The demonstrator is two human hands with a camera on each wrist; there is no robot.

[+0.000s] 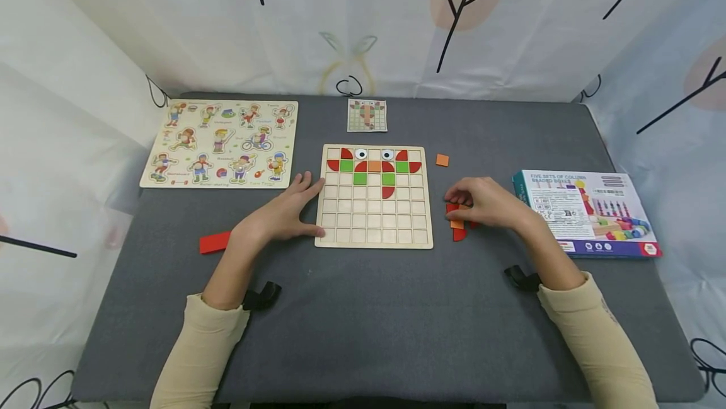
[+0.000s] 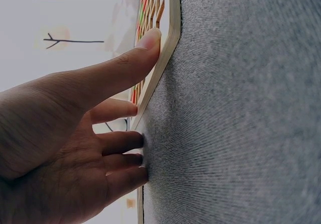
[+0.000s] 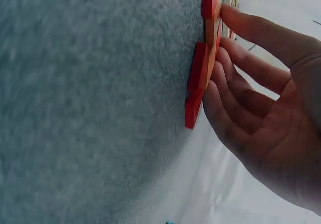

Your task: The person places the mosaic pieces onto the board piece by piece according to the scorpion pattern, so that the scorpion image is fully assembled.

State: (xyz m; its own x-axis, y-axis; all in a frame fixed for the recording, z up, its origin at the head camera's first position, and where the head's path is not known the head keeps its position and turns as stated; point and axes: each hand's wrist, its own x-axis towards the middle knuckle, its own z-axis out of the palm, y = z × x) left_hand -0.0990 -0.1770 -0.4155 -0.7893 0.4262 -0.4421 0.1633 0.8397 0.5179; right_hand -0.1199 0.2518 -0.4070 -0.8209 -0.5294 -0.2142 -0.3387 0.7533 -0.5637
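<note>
The right hand touches red and orange pieces on grey cloth; some overlap.

Beige sleeves end beside 2 black wrist mounts.

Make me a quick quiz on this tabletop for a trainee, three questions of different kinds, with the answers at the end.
1. Which hand touches the edge of the grid board?
2. True or false: the small picture card lies beyond the board, farther from the person.
3. The pieces at the right hand are: A, green and blue; B, red and orange; C, all white.

Key:
1. The left hand.
2. True.
3. B.
</note>
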